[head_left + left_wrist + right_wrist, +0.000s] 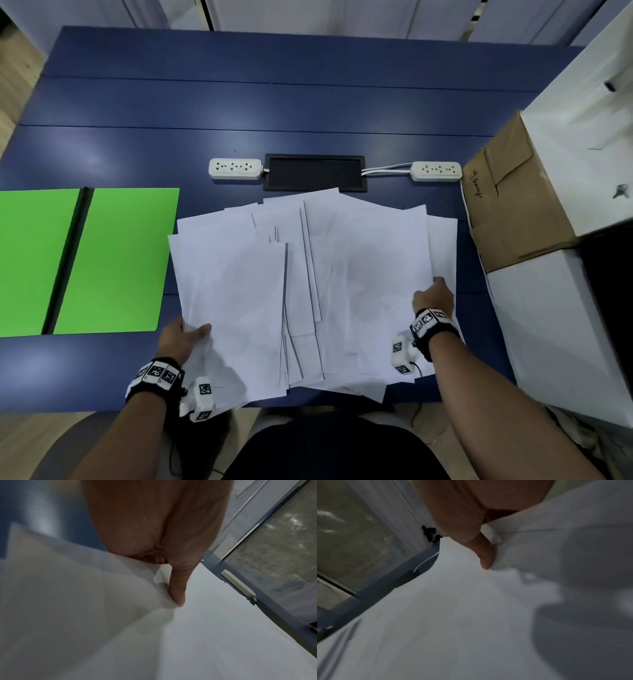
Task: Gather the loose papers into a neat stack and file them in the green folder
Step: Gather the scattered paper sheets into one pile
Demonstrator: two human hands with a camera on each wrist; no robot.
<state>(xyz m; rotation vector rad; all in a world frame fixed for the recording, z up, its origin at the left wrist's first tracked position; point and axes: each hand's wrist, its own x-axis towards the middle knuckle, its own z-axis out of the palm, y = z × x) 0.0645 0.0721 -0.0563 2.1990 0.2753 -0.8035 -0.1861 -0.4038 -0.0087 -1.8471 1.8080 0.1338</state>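
Several loose white papers lie fanned and overlapping across the middle of the blue table. The green folder lies open flat to their left, with a dark spine down its middle. My left hand pinches the left near edge of the papers, thumb on top and fingers underneath. In the left wrist view the thumb presses on a sheet. My right hand grips the papers' right edge. In the right wrist view the thumb lies on top of the papers and the fingers are hidden beneath them.
Behind the papers are two white power strips on either side of a black cable hatch. A brown cardboard box and white boxes crowd the table's right edge. The papers overhang the near table edge.
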